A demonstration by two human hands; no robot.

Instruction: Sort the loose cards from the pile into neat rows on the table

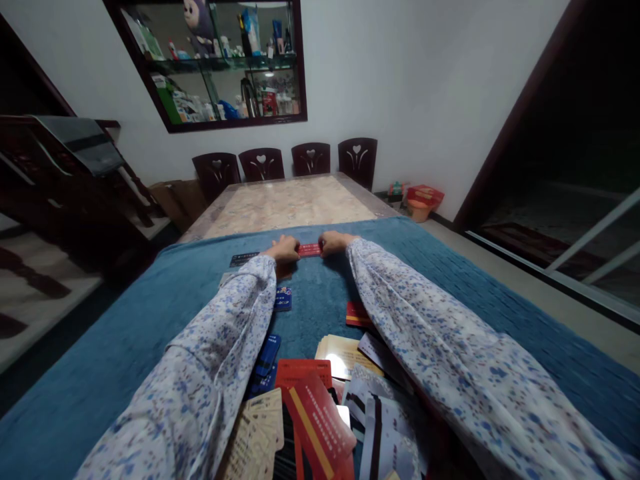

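A red card lies flat near the far end of the blue cloth, between my two hands. My left hand is closed at its left edge, and my right hand pinches its right edge. Left of my left hand is a dark card. Closer in, a blue card shows partly beside my left sleeve, and a red card is half hidden by my right sleeve. Nearest me are piled red cards, cream cards, yellowish cards, silvery cards and dark blue cards.
The blue cloth covers the near part of a long table. Several dark chairs stand at its far end. A wall cabinet holds bottles and a plush toy. An orange bin stands on the floor at right.
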